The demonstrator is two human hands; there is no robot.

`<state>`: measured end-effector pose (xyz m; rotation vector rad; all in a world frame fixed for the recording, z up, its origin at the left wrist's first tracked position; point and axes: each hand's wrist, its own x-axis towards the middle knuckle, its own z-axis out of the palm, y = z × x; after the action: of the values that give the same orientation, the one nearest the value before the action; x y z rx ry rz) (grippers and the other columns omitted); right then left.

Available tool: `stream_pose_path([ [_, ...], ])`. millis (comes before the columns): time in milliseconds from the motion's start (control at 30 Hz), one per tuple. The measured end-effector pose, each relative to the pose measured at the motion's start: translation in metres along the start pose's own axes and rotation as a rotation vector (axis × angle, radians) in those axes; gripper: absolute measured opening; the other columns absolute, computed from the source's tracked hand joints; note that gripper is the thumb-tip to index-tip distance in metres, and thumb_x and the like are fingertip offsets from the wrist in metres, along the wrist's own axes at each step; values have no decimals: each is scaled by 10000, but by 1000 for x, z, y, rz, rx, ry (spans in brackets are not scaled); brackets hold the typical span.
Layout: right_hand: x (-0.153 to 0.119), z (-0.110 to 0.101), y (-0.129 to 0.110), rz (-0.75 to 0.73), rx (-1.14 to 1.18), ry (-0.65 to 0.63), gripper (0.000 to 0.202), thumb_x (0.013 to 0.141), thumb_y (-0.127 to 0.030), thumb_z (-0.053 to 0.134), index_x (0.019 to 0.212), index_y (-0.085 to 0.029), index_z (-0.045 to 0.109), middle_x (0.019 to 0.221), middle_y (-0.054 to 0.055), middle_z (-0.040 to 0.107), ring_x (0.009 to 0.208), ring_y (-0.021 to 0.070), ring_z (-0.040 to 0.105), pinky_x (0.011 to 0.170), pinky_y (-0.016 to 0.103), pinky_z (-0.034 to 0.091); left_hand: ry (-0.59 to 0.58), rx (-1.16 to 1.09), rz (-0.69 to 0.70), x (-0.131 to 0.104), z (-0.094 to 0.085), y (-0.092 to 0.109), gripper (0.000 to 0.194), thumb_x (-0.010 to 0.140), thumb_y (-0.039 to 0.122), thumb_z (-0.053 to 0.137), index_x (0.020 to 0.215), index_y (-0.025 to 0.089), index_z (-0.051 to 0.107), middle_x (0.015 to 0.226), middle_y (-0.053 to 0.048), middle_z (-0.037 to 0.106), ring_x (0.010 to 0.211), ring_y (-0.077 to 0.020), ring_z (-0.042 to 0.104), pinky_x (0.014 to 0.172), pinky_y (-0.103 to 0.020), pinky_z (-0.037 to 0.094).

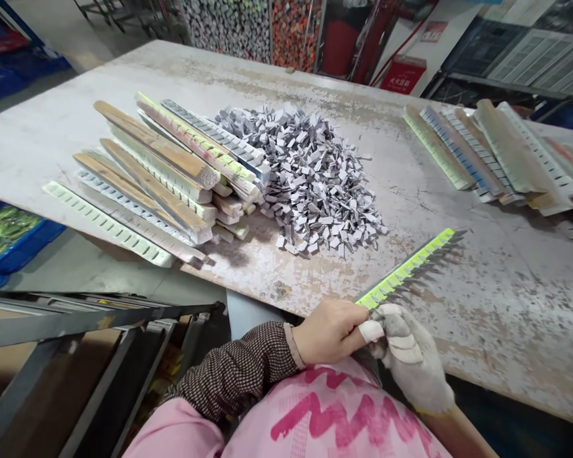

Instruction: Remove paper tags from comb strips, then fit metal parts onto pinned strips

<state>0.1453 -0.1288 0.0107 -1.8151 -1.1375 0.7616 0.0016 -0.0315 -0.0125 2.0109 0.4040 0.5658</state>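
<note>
My left hand [333,332], bare with white tape round the thumb, is closed round the near end of a slotted strip [405,273]. The strip has a bright yellow-green face, and a row of small grey pieces sticks out along its lower side. My right hand [410,356] wears a white glove. Its fingers are bent and pressed together beside my left thumb, at the strip's near end; what they pinch is hidden. Ahead lies a heap of small grey-white pieces [315,172], some with metallic-looking parts.
A stack of slotted wooden strips [157,172] lies left of the heap, its lower ends near the table edge. More strips [496,152] lie at the right. The worn table [496,305] spreads ahead. A metal rack [100,324] and a blue crate [23,248] stand at lower left.
</note>
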Motion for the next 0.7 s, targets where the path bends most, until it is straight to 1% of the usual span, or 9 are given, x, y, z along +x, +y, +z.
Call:
stream_pose_path([
  [67, -1, 3, 1, 169, 232, -58, 423, 994, -595, 461, 789, -230, 526, 562, -23, 518, 429, 132, 479, 394, 248, 431, -35, 19, 40, -2, 1, -1, 427, 1058, 427, 382, 701, 206, 461, 702, -17, 571, 688, -143, 526, 681, -254, 400],
  [133, -2, -1, 8, 226, 242, -31, 413, 987, -593, 490, 835, -217, 569, 589, -3, 563, 447, 138, 506, 406, 249, 439, -56, 107, 30, 3, -3, -8, 333, 1050, 355, 412, 784, 199, 539, 776, -33, 628, 748, -156, 573, 712, -257, 423],
  [200, -4, -8, 20, 144, 45, 84, 376, 997, -552, 504, 931, -204, 631, 661, 35, 646, 516, 160, 583, 474, 260, 489, -48, 280, -22, 16, -14, -20, 184, 1016, 316, 493, 960, 189, 613, 912, -62, 681, 845, -191, 611, 763, -287, 445],
  [233, -6, -11, 28, 73, -83, 140, 358, 1001, -531, 508, 992, -202, 651, 707, 53, 681, 560, 174, 621, 515, 271, 514, -24, 393, -61, 26, -22, -28, 176, 993, 322, 544, 1060, 178, 620, 985, -86, 692, 896, -220, 619, 790, -314, 453],
  [267, -8, -13, 37, -13, -210, 185, 348, 1006, -511, 503, 1044, -202, 660, 747, 66, 706, 596, 187, 648, 550, 283, 531, 10, 517, -101, 38, -29, -36, 254, 975, 346, 584, 1139, 153, 610, 1055, -122, 688, 952, -256, 617, 822, -350, 457],
  [333, -12, -13, 53, -159, -403, 198, 332, 1017, -465, 493, 1106, -198, 667, 783, 77, 733, 636, 201, 676, 605, 304, 547, 50, 736, -174, 63, -43, -53, 334, 956, 353, 626, 1173, 101, 598, 1123, -186, 660, 1043, -320, 596, 868, -411, 455],
  [400, -15, -8, 64, -241, -515, 175, 313, 1022, -426, 499, 1108, -185, 680, 767, 74, 740, 637, 207, 682, 639, 318, 543, 15, 843, -215, 85, -50, -68, 313, 951, 321, 635, 1150, 81, 610, 1131, -206, 646, 1086, -344, 584, 892, -434, 452],
  [533, -17, 6, 72, -386, -743, 212, 282, 1028, -374, 520, 1053, -164, 706, 723, 65, 736, 608, 199, 675, 643, 305, 493, -74, 861, -254, 108, -51, -85, 227, 989, 196, 525, 1148, 71, 629, 1154, -213, 634, 1103, -330, 600, 884, -418, 472],
  [700, -16, 14, 70, -469, -923, 206, 306, 1043, -377, 499, 1012, -153, 705, 654, 33, 709, 555, 169, 644, 592, 277, 413, -138, 791, -267, 110, -57, -95, 274, 976, 206, 578, 1207, 64, 621, 1204, -226, 618, 1134, -339, 608, 860, -397, 511],
])
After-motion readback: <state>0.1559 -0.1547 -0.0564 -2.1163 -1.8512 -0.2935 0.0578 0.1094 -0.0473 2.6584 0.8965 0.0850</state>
